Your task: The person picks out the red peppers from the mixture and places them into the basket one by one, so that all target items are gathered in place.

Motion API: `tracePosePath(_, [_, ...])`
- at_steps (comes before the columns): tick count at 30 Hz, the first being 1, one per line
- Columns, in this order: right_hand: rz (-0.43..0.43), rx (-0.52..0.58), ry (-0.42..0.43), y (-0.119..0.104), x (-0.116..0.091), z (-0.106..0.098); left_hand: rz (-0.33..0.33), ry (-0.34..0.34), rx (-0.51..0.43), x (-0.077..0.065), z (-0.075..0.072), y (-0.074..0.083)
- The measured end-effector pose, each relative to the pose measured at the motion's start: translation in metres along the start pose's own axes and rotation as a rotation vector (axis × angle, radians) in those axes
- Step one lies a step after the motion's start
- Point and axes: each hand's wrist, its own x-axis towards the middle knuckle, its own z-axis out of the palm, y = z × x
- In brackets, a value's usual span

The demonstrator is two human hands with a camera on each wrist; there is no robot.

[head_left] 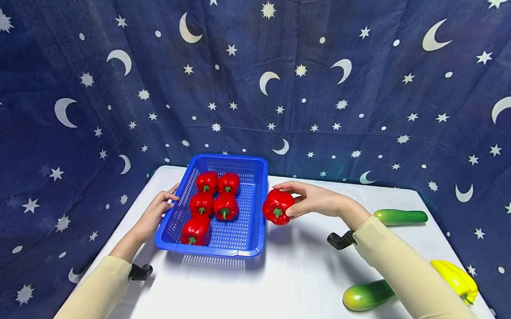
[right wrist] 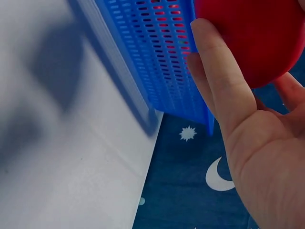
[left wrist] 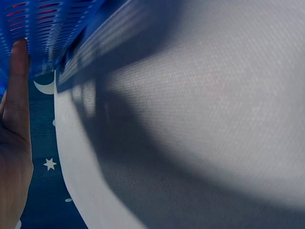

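Note:
My right hand (head_left: 318, 200) pinches a red bell pepper (head_left: 274, 202) between thumb and fingers, with its green stem toward me. The pepper is raised just outside the right rim of a blue plastic basket (head_left: 245, 229). In the right wrist view, the fingers lie along the pepper (right wrist: 252, 43) near the basket wall (right wrist: 167, 86). My left hand (head_left: 152, 216) rests at the basket's left side. The left wrist view shows a straight finger touching the slotted wall (left wrist: 47, 28). Several red bell peppers (head_left: 225, 206) sit inside, mostly in the left and middle parts.
At the right of the white table (head_left: 292, 286) lie a green cucumber (head_left: 402, 217), another cucumber (head_left: 363, 296) partly behind my right forearm, and a yellow bell pepper (head_left: 455, 278). A dark blue star-and-moon cloth (head_left: 241, 91) hangs behind and around the table.

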Motion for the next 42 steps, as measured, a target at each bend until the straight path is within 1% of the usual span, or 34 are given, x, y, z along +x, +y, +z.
tracePosePath(7, [-0.028, -0.009, -0.031, -0.007, 0.009, 0.006, 0.007, -0.003, 0.008, 0.000, 0.000, 0.000])
tracePosePath(17, [-0.023, -0.006, -0.062, -0.014, 0.028, 0.016, 0.033, -0.002, -0.032, -0.001, 0.002, 0.003])
tracePosePath(20, [-0.032, -0.004, -0.073, -0.018, 0.034, 0.019, 0.027, -0.001, -0.033, -0.001, 0.002, 0.003])
tracePosePath(25, [-0.047, -0.038, -0.087, -0.026, 0.042, 0.025, -0.001, 0.006, -0.013, -0.001, 0.003, 0.004])
tracePosePath(34, [0.003, -0.154, -0.104, -0.036, 0.059, 0.036, -0.034, 0.014, 0.017, -0.001, 0.002, 0.005])
tracePosePath(38, [0.011, -0.145, -0.125, -0.038, 0.067, 0.042, -0.043, 0.015, 0.024, 0.000, 0.002, 0.005])
tracePosePath(42, [0.018, -0.138, -0.139, -0.040, 0.075, 0.047, -0.046, 0.014, 0.012, 0.000, 0.001, 0.004])
